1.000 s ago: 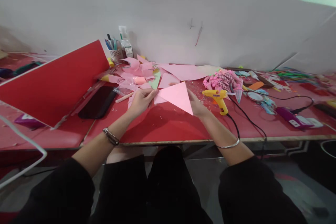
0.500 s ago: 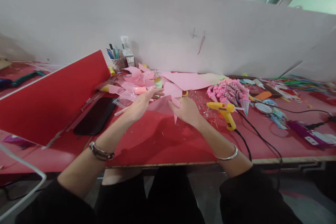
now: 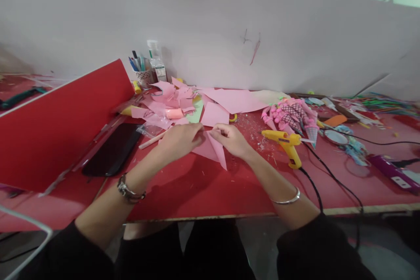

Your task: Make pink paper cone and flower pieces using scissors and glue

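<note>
While my right hand (image 3: pixel 231 141) pinches the pink paper (image 3: pixel 208 148) near its far edge, my left hand (image 3: pixel 183 141) curls beside it, grip hidden | paper: between hands, over red tabletop (image 3: pixel 197 199) | risk: uneven pulling could crease it.

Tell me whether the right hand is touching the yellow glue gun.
Apart: the head view shows a strip of red tabletop between the right hand and the yellow glue gun.
</note>
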### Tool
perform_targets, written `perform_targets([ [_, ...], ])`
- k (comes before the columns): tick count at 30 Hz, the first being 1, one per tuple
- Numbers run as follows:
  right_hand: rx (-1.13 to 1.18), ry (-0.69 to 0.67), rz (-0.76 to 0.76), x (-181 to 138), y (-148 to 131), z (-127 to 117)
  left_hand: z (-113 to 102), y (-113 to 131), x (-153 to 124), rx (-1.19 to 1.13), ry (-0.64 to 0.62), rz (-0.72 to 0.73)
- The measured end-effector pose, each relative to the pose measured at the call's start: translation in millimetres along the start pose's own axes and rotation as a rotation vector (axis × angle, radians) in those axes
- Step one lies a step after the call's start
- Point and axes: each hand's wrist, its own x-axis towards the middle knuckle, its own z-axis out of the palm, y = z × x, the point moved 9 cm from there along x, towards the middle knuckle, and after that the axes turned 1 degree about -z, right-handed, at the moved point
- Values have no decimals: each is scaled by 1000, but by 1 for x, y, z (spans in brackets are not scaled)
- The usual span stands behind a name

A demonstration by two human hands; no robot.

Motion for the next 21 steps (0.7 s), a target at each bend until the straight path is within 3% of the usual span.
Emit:
perform_targets([
  [5, 184, 58, 10, 0, 5, 2, 1, 6, 5, -307, 82, 80],
  [11, 381, 75, 189, -3, 27, 12, -4, -2, 2, -563, 195, 63],
  [21, 281, 127, 131, -2, 27, 8, 3, -15, 2, -602, 218, -87],
])
